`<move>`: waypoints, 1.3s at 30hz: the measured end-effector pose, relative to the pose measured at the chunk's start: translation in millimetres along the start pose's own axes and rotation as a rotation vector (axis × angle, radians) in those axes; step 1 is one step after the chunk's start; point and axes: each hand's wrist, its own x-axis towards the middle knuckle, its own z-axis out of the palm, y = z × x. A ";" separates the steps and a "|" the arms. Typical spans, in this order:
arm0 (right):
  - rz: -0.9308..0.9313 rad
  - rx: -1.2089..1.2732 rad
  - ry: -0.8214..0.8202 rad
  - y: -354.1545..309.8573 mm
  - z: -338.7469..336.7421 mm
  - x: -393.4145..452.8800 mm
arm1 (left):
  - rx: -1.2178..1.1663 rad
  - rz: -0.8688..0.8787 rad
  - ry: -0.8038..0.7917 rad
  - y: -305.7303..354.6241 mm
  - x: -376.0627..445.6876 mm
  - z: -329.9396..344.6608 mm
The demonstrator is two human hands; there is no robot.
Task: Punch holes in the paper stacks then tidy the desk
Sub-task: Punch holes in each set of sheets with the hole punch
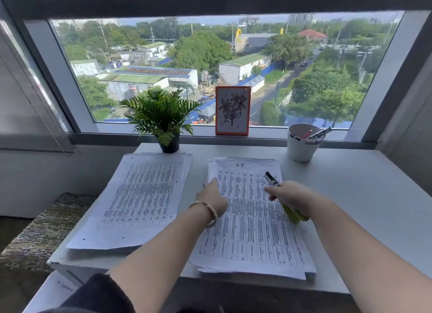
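Observation:
Two stacks of printed table sheets lie on the white desk [350,184]. The left paper stack [138,200] shows small punched holes along its edges. The right paper stack [252,224] lies in front of me. My left hand [211,197], a bracelet on its wrist, rests on the left edge of the right stack with its fingers reaching toward the far corner. My right hand [289,196] grips a hand-held hole punch [272,179] with yellow-green handles and a black and metal head pointing away over the right stack.
A small potted fern [161,118] stands behind the left stack. A framed flower drawing [233,110] leans on the window sill. A white cup [301,142] with pens sits at the back right. A woven mat [44,228] lies left of the desk.

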 end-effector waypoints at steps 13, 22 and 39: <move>-0.001 0.100 0.015 10.6 -5.6 3.0 | -0.197 0.177 0.215 1.7 -4.8 0.0; -0.003 0.146 0.023 14.9 -4.1 8.3 | -0.207 -0.060 0.103 -2.1 11.4 -9.5; 0.000 0.685 -0.046 48.7 -21.9 5.6 | -0.971 -0.111 -0.439 10.6 8.7 -39.4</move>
